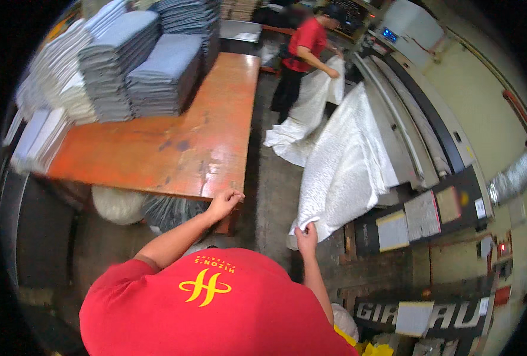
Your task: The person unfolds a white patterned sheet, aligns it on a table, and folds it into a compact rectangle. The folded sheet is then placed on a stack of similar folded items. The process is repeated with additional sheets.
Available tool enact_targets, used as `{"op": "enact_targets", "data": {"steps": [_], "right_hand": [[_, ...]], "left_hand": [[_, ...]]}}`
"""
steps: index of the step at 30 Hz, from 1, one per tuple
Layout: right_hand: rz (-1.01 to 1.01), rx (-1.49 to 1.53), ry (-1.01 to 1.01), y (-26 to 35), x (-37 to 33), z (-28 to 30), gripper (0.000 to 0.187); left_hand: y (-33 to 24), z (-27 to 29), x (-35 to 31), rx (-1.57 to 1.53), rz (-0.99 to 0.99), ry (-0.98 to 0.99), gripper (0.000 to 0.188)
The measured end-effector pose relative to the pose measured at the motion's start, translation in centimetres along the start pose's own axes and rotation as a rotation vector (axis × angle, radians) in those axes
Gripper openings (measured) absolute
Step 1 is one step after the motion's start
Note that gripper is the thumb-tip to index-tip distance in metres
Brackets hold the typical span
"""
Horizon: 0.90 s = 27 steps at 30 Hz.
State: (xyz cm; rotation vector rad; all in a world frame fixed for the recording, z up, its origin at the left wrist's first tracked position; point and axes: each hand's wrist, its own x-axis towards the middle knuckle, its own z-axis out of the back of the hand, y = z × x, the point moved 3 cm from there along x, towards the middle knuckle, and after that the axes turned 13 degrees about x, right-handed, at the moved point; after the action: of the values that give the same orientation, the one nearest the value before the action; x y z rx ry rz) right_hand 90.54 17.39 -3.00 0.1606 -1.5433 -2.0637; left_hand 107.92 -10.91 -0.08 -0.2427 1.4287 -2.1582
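Note:
A long white patterned cloth (346, 160) hangs in loose folds in front of me on the right. Its near corner is pinched between the fingers of my right hand (306, 237). My left hand (225, 204) is curled closed by the near right corner of the orange-brown wooden table (210, 151); I see nothing in its fingers. Farther off, a person in a red shirt (308, 44) holds up white cloth by the long machine.
Tall stacks of folded grey-blue cloths (165, 65) and white cloths (61, 68) cover the table's far left. A long roller machine (406, 118) runs along the right, with papers (422, 213) on its end panel. Bundles (118, 203) lie under the table.

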Motion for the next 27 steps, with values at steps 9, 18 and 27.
{"op": "enact_targets", "data": {"steps": [9,18,27], "right_hand": [[0.123,0.215,0.204,10.9,-1.7,-5.0,0.021],[0.066,0.250,0.205,19.5,-4.3,-4.2,0.017],[-0.037,0.385,-0.250,20.9,-6.9,-2.9,0.015]], "left_hand": [[-15.3,-1.0,-1.5,0.144,-0.845,0.375,0.032],[-20.3,0.0,1.4,0.240,-1.174,0.725,0.027],[-24.7,0.4,-0.1,0.171,-1.242,0.801,0.008]]}}
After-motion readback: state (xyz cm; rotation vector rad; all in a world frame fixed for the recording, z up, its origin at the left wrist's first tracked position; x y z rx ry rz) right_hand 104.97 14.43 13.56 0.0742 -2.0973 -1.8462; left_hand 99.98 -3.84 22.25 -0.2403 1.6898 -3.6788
